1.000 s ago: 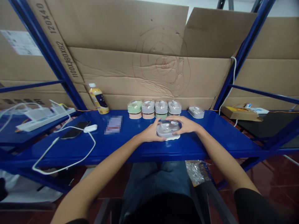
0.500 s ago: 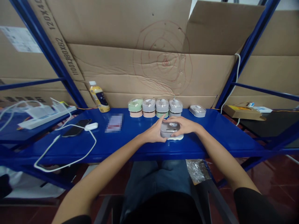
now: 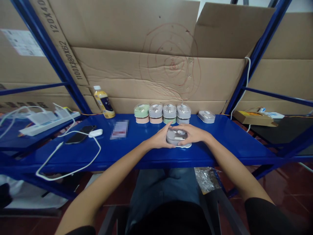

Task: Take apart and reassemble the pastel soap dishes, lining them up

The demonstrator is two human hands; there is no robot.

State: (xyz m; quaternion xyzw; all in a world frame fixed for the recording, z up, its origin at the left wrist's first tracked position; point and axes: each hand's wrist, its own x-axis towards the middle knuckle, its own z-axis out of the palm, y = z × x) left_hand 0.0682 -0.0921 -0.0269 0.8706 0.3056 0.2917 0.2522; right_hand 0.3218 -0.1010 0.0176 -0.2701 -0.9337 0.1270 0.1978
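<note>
A small grey plastic box [image 3: 176, 137] with a clear lid is between my hands, low over the front part of the blue tabletop. My left hand [image 3: 161, 138] wraps round its left side, thumb toward me and fingers behind. On the opposite side, my right hand [image 3: 193, 133] grips it with the thumb across the front. A white wavy edge [image 3: 186, 146] shows under the box; whether it belongs to the box or to a separate piece I cannot tell. Just behind my hands stand stacked lidded boxes [image 3: 170, 111] in grey, green and pink.
A single grey box [image 3: 206, 116] sits at the back right of the blue table [image 3: 139, 143]. Leftward are a yellow bottle [image 3: 104, 101], a blurred packet [image 3: 119, 129], a phone [image 3: 80, 134], a white cable [image 3: 97, 155] and a power strip [image 3: 49, 123]. Cardboard [image 3: 110, 65] stands behind.
The box in my hands has come down slightly and shifted a little left, its top now tilted more toward view. Both hands have kept their hold. The other boxes stay put.
</note>
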